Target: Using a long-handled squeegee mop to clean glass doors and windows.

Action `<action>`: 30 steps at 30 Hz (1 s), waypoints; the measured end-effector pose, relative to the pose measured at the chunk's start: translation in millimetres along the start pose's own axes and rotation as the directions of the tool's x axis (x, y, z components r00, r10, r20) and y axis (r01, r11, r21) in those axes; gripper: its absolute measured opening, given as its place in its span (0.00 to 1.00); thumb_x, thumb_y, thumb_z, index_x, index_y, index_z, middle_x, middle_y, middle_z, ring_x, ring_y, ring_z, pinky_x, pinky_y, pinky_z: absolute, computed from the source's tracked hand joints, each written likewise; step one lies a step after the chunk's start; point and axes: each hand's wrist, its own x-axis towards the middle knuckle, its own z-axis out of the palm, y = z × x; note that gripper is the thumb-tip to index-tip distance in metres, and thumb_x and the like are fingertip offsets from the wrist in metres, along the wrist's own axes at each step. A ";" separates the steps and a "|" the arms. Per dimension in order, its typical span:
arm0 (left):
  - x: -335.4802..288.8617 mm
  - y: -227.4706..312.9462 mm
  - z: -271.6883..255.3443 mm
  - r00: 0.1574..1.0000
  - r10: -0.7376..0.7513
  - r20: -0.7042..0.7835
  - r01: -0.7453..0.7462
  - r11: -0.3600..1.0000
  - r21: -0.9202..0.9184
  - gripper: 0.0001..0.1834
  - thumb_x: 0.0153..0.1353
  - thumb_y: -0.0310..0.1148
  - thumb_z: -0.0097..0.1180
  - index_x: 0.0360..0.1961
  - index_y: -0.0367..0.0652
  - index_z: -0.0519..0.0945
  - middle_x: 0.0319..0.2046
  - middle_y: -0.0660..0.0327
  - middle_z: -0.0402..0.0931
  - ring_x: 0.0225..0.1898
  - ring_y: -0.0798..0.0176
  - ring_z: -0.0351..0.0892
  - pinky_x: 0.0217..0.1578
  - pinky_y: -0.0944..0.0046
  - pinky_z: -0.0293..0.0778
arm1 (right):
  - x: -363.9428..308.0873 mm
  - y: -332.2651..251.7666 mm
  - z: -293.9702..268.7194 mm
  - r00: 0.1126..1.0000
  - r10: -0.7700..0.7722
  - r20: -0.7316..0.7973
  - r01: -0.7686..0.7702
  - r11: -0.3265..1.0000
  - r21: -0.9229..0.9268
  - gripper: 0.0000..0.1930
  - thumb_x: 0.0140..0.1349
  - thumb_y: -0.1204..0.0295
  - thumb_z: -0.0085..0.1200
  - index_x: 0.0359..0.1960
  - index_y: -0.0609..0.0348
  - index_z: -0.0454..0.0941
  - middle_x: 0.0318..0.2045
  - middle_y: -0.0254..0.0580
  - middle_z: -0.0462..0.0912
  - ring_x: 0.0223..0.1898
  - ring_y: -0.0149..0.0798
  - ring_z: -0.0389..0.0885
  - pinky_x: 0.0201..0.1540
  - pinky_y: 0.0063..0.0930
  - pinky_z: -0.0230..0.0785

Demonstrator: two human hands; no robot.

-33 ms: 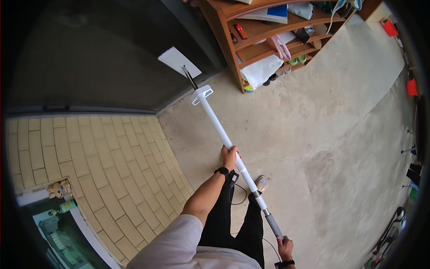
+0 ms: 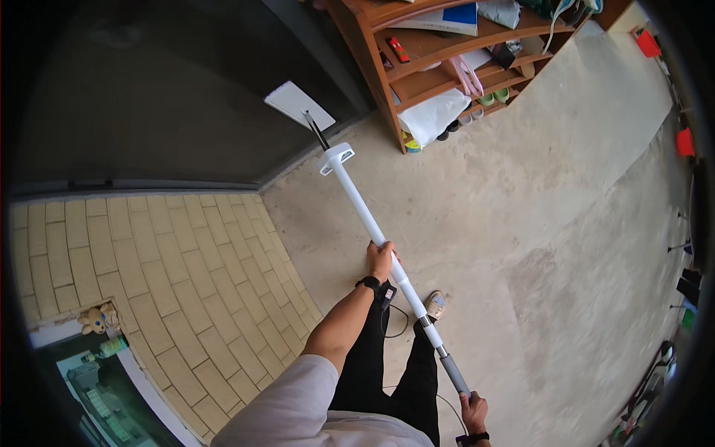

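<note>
A flat mop (image 2: 356, 196) with a long white pole reaches from my lower right up to the far left. My left hand (image 2: 380, 260) is closed around the middle of the pole. Lower down, my right hand (image 2: 474, 412) grips the end of the grey handle (image 2: 454, 374). Toward the far end of the pole sits a white collar with openings (image 2: 337, 158), and a thin dark rod runs on from it to the mop's white rectangular head (image 2: 294, 103). That head lies against the dark door or screen panel (image 2: 164, 112).
A wooden shelf unit (image 2: 391, 112) with shoes, bags and boxes stands beyond the mop head, a white plastic bag (image 2: 432, 119) bulging from it. To my left rises a yellow tiled wall (image 2: 164, 276) with a window opening (image 2: 112, 395). Concrete floor (image 2: 536, 223) stretches right.
</note>
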 end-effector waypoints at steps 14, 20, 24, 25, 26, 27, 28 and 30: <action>24.2 1.3 -9.6 0.893 -0.449 -0.010 0.441 0.880 -0.175 0.17 0.60 0.42 0.61 0.22 0.52 0.66 0.15 0.67 0.61 0.16 0.64 0.64 0.20 0.60 0.67 | -12.2 13.1 20.4 0.993 -0.054 -0.104 0.045 0.995 -0.088 0.19 0.60 0.58 0.60 0.24 0.61 0.70 0.13 0.54 0.72 0.17 0.63 0.72 0.22 0.54 0.60; -48.1 52.3 -11.9 0.944 -0.329 0.028 0.327 0.921 -0.214 0.14 0.58 0.40 0.63 0.26 0.50 0.69 0.17 0.66 0.64 0.15 0.65 0.65 0.19 0.60 0.68 | -38.3 35.7 -8.4 0.980 -0.196 -0.042 0.193 0.979 -0.060 0.19 0.66 0.55 0.54 0.29 0.60 0.73 0.12 0.49 0.72 0.13 0.57 0.71 0.17 0.49 0.61; -114.2 98.9 -1.1 0.967 -0.253 0.014 0.249 0.937 -0.246 0.14 0.59 0.38 0.62 0.25 0.50 0.68 0.16 0.67 0.63 0.15 0.65 0.64 0.18 0.62 0.66 | -60.2 47.3 -26.2 0.975 -0.221 -0.033 0.219 0.974 -0.056 0.19 0.66 0.55 0.53 0.30 0.61 0.74 0.13 0.51 0.73 0.14 0.57 0.71 0.17 0.49 0.61; -134.1 115.5 3.2 0.971 -0.239 0.006 0.233 0.939 -0.254 0.15 0.59 0.38 0.62 0.24 0.50 0.68 0.16 0.67 0.63 0.15 0.65 0.64 0.18 0.62 0.66 | -65.8 45.1 -32.8 0.969 -0.240 -0.054 0.238 0.971 -0.037 0.19 0.67 0.55 0.53 0.30 0.61 0.74 0.13 0.51 0.73 0.14 0.58 0.71 0.18 0.49 0.61; -149.9 128.1 3.5 0.975 -0.221 0.014 0.216 0.937 -0.276 0.15 0.59 0.38 0.62 0.24 0.50 0.67 0.16 0.67 0.63 0.15 0.65 0.63 0.18 0.62 0.65 | -68.5 47.6 -34.4 0.965 -0.255 -0.055 0.255 0.967 -0.009 0.19 0.67 0.55 0.52 0.30 0.61 0.74 0.13 0.52 0.73 0.14 0.59 0.72 0.18 0.50 0.61; -165.7 140.7 3.9 0.977 -0.212 0.015 0.208 0.938 -0.279 0.16 0.60 0.37 0.62 0.24 0.49 0.67 0.16 0.67 0.62 0.15 0.65 0.64 0.18 0.62 0.66 | -70.3 50.1 -36.4 0.961 -0.270 -0.058 0.271 0.962 0.019 0.19 0.67 0.55 0.51 0.30 0.61 0.74 0.13 0.52 0.73 0.15 0.59 0.72 0.18 0.50 0.61; -187.0 162.8 6.4 0.983 -0.185 0.013 0.181 0.944 -0.277 0.16 0.60 0.37 0.62 0.24 0.49 0.67 0.17 0.67 0.62 0.16 0.66 0.64 0.19 0.62 0.66 | -69.8 47.7 -41.3 0.957 -0.284 -0.066 0.286 0.957 0.041 0.20 0.68 0.55 0.50 0.29 0.62 0.74 0.13 0.53 0.73 0.15 0.60 0.72 0.19 0.51 0.61; -222.5 194.3 11.5 0.990 -0.141 -0.010 0.134 0.956 -0.260 0.15 0.59 0.35 0.63 0.24 0.48 0.67 0.18 0.67 0.63 0.17 0.67 0.66 0.20 0.63 0.67 | -69.7 50.5 -49.5 0.934 -0.343 -0.095 0.349 0.936 0.054 0.22 0.68 0.54 0.48 0.28 0.63 0.74 0.13 0.53 0.72 0.14 0.59 0.71 0.18 0.49 0.59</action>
